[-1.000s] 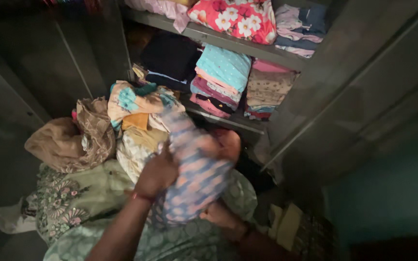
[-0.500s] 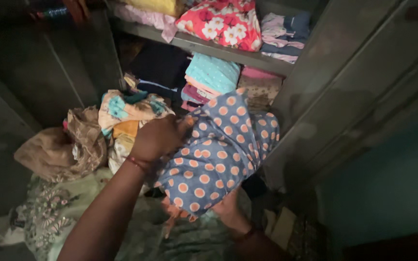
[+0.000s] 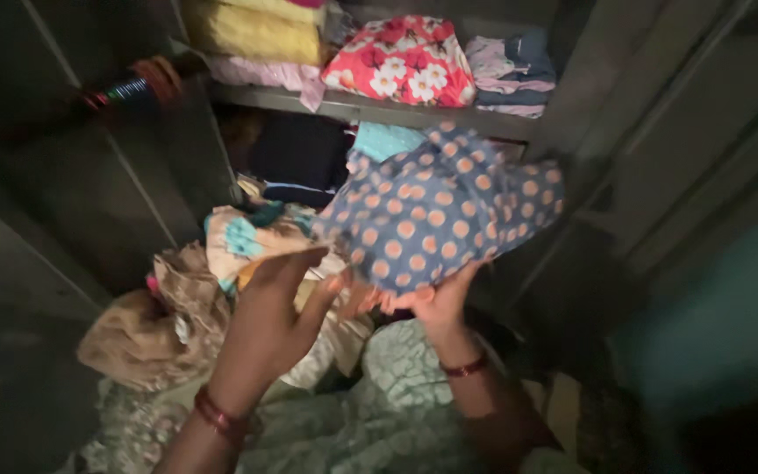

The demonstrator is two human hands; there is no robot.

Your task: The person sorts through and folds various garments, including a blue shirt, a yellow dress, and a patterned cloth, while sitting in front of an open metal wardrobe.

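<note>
At the far left stands the open grey cupboard door (image 3: pixel 72 202), with a bunch of coloured bangles (image 3: pixel 138 86) hanging near its top edge. Below it a brown cloth (image 3: pixel 146 329) lies crumpled, just beside a loose heap of clothes (image 3: pixel 243 237) in cream, teal and orange. The left hand (image 3: pixel 274 312) is raised in front of that heap, palm open and fingers spread, gripping nothing, its fingertips close to the lower edge of the spotted cloth (image 3: pixel 445 211). That cloth, blue with orange dots, is bunched and held up in front of the cupboard's middle shelf. The right hand (image 3: pixel 436 303) supports it from below, fingers curled up into its underside. Behind, the upper shelf (image 3: pixel 370 107) carries a folded yellow cloth (image 3: pixel 252 31), a red flowered bundle (image 3: pixel 401 60) and a small stack of folded clothes (image 3: pixel 511 75). A pale green patterned cloth (image 3: pixel 370 412) spreads under both wrists
</note>
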